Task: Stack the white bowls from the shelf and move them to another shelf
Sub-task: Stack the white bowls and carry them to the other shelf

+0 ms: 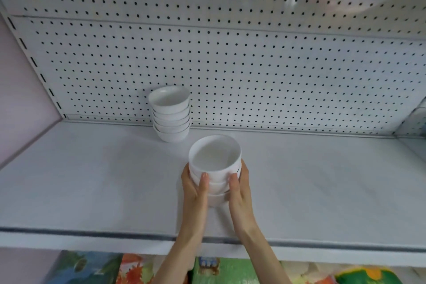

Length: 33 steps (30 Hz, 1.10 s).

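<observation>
Where the white shelf (92,180) ends at its near edge, colourful printed packs (226,270) show below it. Just past the edge, mid-shelf: left hand (196,191) and right hand (239,191) clamp the held bowl stack (215,161) from both sides, thumbs on the near wall, fingers wrapped round. At least three white bowls, nested. Base touching the shelf or not: can't tell. Farther back, slightly left: far bowl stack (170,113), about five, on the shelf against the pegboard (253,64).
</observation>
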Motion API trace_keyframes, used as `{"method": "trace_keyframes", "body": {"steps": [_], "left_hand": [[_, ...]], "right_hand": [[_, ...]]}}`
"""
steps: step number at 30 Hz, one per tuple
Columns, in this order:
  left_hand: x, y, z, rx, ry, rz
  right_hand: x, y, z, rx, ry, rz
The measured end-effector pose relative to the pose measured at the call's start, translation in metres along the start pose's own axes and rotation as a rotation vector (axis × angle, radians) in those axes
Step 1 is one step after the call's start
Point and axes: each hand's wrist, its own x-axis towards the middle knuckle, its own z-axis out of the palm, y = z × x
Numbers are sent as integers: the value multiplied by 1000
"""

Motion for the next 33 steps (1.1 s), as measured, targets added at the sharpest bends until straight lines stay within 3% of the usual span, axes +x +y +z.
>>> {"method": "trace_keyframes", "body": {"steps": [9, 14, 21, 33], "left_hand": [[6, -4, -5, 29, -17, 28], [4, -6, -18, 109, -50, 24], [10, 18, -22, 223, -175, 80], [8, 7, -21, 140, -165, 41]], "right_hand": [[7, 10, 0, -9, -41, -15], [12, 4, -17, -56, -142, -36], [26, -19, -17, -112, -231, -133], [21, -9, -23, -141, -235, -88]]}}
